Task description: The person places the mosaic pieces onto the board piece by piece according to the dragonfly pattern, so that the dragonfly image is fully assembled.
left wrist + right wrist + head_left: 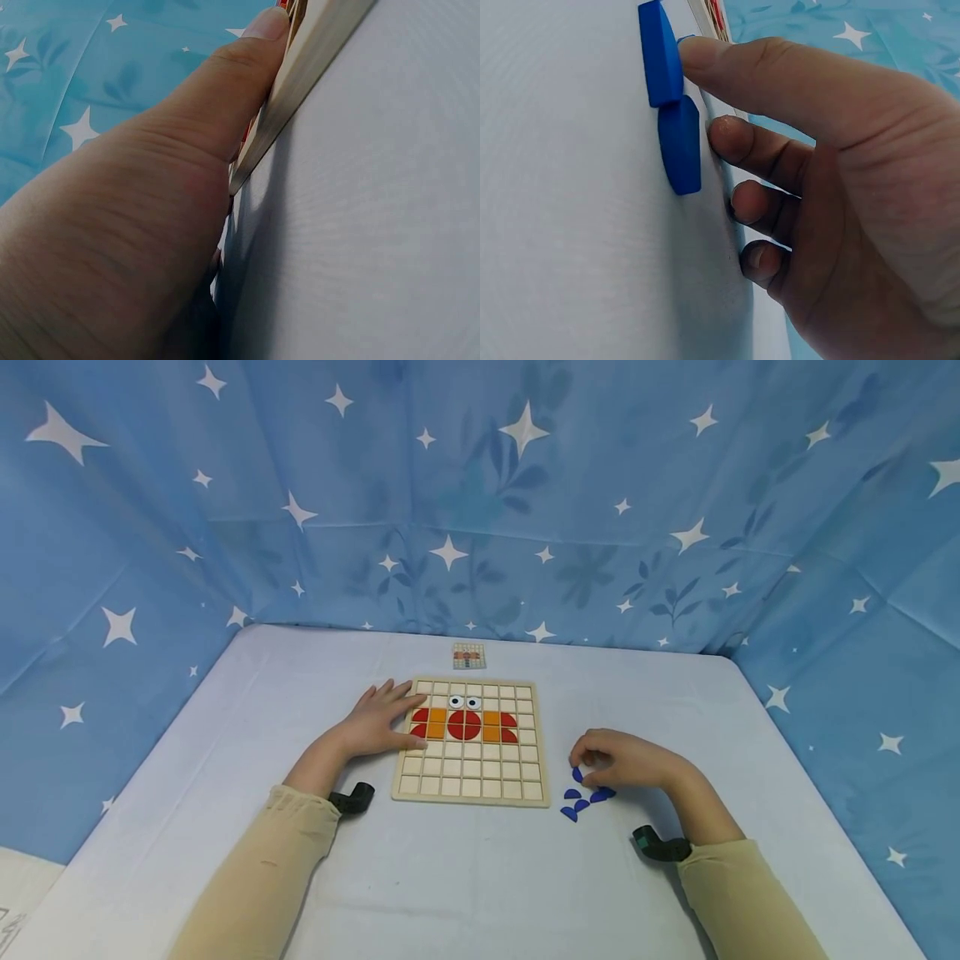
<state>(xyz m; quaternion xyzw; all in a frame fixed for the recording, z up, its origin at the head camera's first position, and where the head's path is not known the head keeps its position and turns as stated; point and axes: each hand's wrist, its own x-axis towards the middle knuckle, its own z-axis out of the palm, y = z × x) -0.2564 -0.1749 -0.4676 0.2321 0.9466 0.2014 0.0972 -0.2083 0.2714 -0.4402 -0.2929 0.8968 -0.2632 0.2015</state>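
Our right grip, half-curled, touches small blue half-round pieces on the white counter, right of the square pale-wood gridded board; whether it pinches one, we can't tell. Our left grip rests splayed on the board's left edge. Pieces look light, stiff: pinch opposite edges.

Can't actually read any text here tbh — the only thing close is some faint dark print on the pale surface at the head view's bottom-left corner, cut off by the edge — way too small to make out.
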